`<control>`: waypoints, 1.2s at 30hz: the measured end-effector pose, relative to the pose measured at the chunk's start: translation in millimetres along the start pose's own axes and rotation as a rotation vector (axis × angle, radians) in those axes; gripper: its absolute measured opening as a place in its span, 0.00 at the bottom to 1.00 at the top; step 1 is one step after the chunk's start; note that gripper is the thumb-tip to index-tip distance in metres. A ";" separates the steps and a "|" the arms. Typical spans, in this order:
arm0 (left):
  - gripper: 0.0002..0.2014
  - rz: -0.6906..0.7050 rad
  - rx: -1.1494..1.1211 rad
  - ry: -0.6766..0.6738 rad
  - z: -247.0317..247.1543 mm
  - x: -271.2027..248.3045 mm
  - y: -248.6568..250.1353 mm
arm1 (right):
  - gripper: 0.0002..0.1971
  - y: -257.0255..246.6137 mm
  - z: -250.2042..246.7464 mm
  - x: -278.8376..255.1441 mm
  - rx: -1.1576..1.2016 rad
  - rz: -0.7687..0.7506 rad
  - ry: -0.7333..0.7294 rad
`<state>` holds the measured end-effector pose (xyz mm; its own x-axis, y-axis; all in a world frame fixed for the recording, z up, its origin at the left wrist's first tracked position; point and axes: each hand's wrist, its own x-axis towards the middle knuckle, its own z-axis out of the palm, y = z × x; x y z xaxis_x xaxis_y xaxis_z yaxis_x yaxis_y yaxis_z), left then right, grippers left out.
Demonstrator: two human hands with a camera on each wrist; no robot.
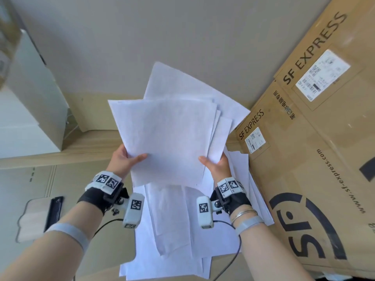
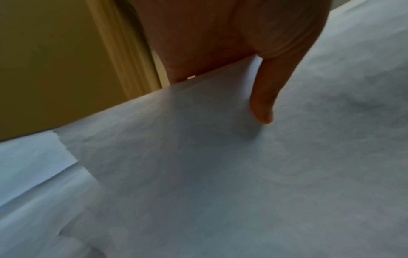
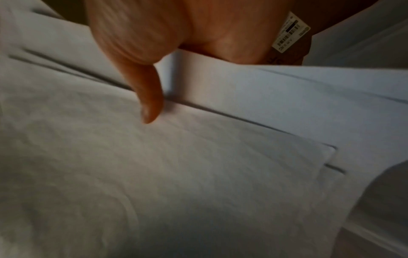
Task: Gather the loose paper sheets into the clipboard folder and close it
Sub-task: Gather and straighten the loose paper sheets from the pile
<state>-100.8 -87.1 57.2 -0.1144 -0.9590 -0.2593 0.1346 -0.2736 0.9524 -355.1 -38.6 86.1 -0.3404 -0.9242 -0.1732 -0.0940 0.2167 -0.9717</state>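
both hands hold a fanned bundle of white paper sheets (image 1: 170, 138) above the surface: the left hand (image 1: 123, 161) pinches its left edge and the right hand (image 1: 216, 167) its right edge, each thumb on top, the other fingers hidden beneath. more loose white sheets (image 1: 178, 240) lie below, partly covered by the bundle and the wrists. the wooden clipboard folder with a black clip (image 1: 40, 216) lies at the left, partly behind the left forearm. large brown cardboard boxes printed sf express (image 1: 314, 159) crowd the right, cut off by the frame.
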 end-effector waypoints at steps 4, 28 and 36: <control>0.26 0.047 0.055 -0.084 1.4 -5.0 5.6 | 0.18 1.6 -0.2 -2.2 0.034 -0.030 0.008; 0.27 -0.004 0.136 -0.077 -2.6 -9.4 -3.8 | 0.15 -4.4 13.4 -17.7 0.145 -0.071 0.000; 0.21 0.113 0.114 0.062 9.6 -14.2 5.8 | 0.18 -7.5 18.1 -13.1 0.158 -0.124 0.019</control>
<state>-107.9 -74.3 67.9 -0.0434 -0.9869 -0.1554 0.0299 -0.1568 0.9872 -333.0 -33.8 92.8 -0.3533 -0.9342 -0.0494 0.0113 0.0485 -0.9988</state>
